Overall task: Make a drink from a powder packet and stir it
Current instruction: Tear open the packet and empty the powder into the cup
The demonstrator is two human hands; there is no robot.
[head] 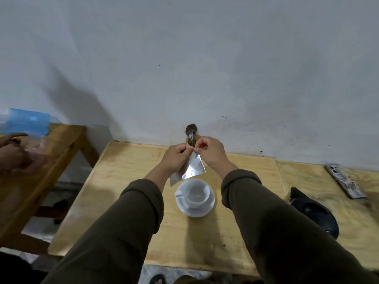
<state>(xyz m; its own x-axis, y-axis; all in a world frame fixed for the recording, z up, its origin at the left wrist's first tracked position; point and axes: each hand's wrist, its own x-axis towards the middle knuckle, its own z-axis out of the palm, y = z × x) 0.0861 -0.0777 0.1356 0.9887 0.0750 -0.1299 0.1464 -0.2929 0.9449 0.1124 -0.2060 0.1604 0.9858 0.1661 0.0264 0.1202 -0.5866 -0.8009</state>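
Note:
A silvery powder packet (191, 170) hangs tilted above the white cup (195, 194), which stands on a white saucer (205, 211) in the middle of the wooden table (225, 232). My left hand (176, 157) and my right hand (211, 152) both pinch the packet's top edge, fingertips close together. A metal spoon (191, 131) sticks up behind my hands, its bowl against the wall; which hand holds it is hidden. The cup's inside looks pale, contents unclear.
A black rounded object (315, 212) lies at the table's right edge, with a patterned phone (346, 181) beyond it. On a second wooden table (51, 150) at the left, another person's hand (14, 152) rests near a blue box (26, 121).

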